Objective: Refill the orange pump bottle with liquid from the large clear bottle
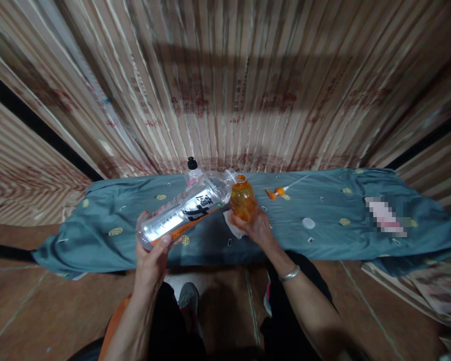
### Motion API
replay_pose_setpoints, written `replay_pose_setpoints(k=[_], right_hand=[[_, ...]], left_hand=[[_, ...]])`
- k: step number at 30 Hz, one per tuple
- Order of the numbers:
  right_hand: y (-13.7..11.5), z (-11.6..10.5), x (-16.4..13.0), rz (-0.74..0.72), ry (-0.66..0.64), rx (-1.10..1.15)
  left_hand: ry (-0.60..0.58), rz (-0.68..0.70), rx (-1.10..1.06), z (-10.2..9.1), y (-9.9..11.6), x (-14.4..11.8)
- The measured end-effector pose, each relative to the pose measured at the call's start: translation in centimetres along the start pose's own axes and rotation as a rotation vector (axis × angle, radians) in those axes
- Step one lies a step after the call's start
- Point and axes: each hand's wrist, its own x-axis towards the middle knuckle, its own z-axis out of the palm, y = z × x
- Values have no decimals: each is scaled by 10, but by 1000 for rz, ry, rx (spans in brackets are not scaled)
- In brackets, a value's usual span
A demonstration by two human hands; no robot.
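On a low surface draped with one blue-green patterned cloth [323, 225], two bottles meet mouth to mouth. One large clear plastic bottle [184, 210] is tipped almost flat, its base low at the left and its open neck raised toward the right. The left hand [152, 255] is clamped around that base, thumb across the near side, so the bottle's body runs up and away from the grip. One small orange bottle [242, 200] stands upright just beside the clear bottle's neck; the right hand [257, 228] is closed around its lower part, leaving the top above the fingers. One white tissue [233, 225] lies on the cloth under that hand. Also on the cloth: one black-capped bottle [192, 168] behind the clear one, one orange pump head [276, 192] with a white tube, and one white cap [308, 223], well apart to the right.
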Motion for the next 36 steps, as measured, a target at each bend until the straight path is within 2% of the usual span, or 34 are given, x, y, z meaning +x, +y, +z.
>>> replay_pose_setpoints(k=[7,17,26,36], right_hand=[[6,5,-2,-41,55,49],[8,6,-1,-31,57,50],[10,5,-1,-53,44,11],[7,4,-3,-21,59,10]], left_hand=[[-12,27,5,-2,-1,-1],[-6,74,43,-7,-4,1],[-13,104,66,-2,1,-2],[37,144,99,-10,-2,3]])
